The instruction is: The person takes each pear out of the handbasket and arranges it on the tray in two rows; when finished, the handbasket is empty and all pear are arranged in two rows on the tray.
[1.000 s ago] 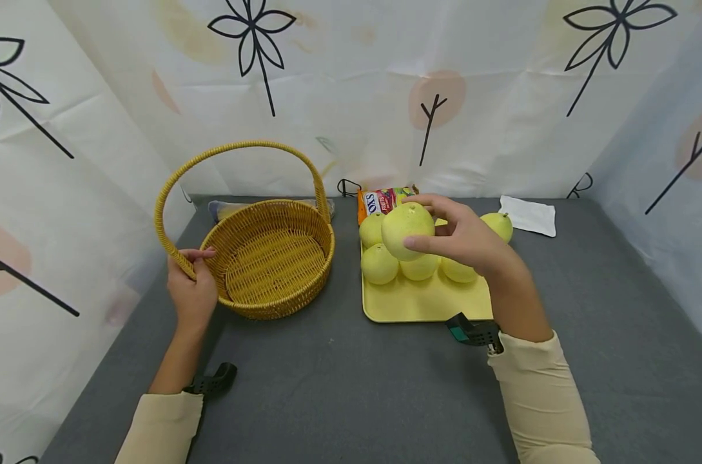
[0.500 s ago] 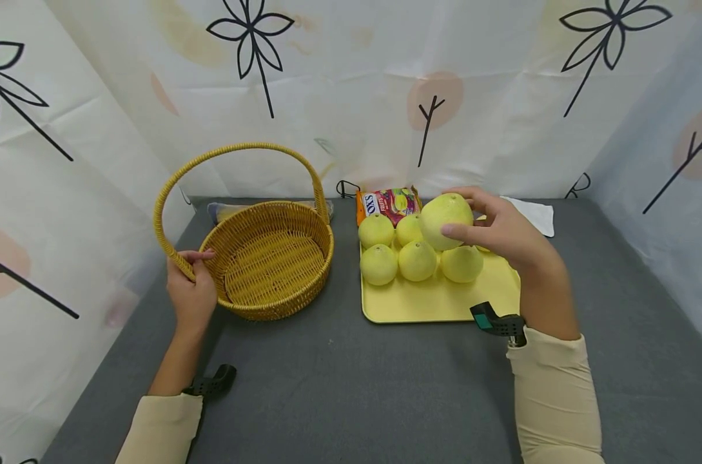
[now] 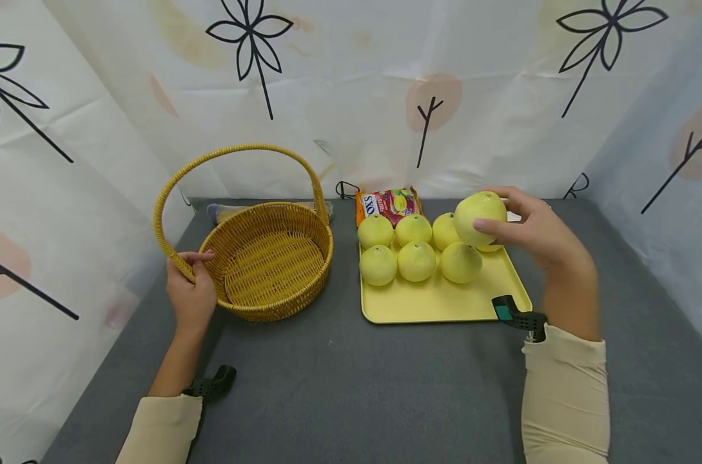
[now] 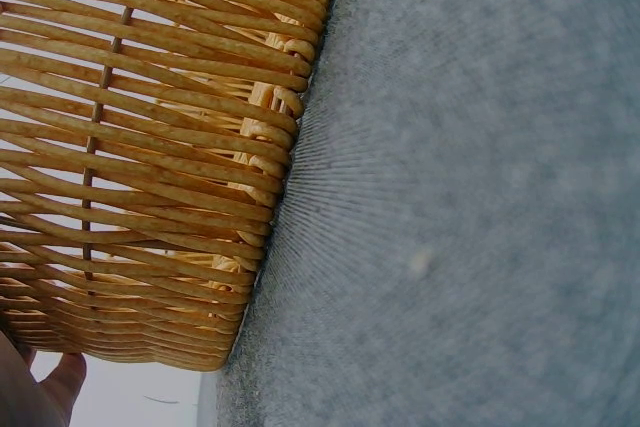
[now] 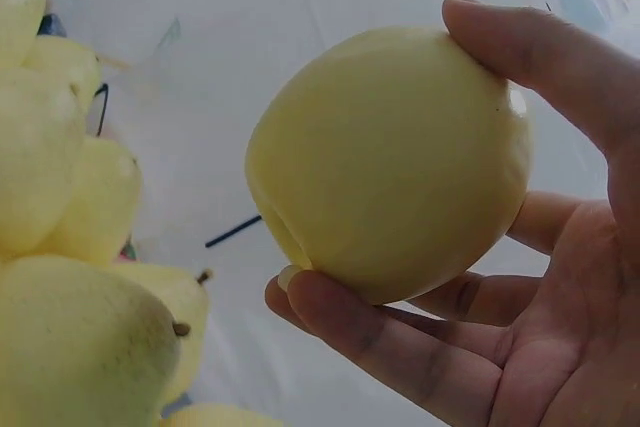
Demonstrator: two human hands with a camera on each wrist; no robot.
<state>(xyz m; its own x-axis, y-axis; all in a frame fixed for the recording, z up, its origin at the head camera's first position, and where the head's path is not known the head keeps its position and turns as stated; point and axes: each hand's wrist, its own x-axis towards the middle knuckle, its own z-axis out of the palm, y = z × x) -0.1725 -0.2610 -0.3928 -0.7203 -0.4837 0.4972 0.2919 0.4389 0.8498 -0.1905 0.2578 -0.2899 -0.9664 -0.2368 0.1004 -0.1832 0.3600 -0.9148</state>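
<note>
My right hand (image 3: pixel 539 225) grips a pale yellow-green pear (image 3: pixel 479 216) above the right back part of the yellow tray (image 3: pixel 432 306). In the right wrist view, the thumb lies over the top of this pear (image 5: pixel 390 162) and the fingers curl beneath it. More pears (image 3: pixel 416 261) stand in two rows on the tray, one partly hidden behind the held pear. At the left, my left hand (image 3: pixel 193 290) holds the wicker basket (image 3: pixel 269 261) where its tall handle meets the rim; no fruit lies inside. The left wrist view shows the basket's woven side (image 4: pixel 150 147) close up.
A colourful snack packet (image 3: pixel 388 204) lies behind the tray. Behind the basket is a partly hidden plastic-wrapped item (image 3: pixel 223 211). The grey tabletop (image 3: pixel 351 386) ends at a patterned white curtain (image 3: pixel 351 96) on the back and sides.
My right hand has carried the pear rightward across the tray, uncovering more pears and the packet. The left hand and basket stay in place.
</note>
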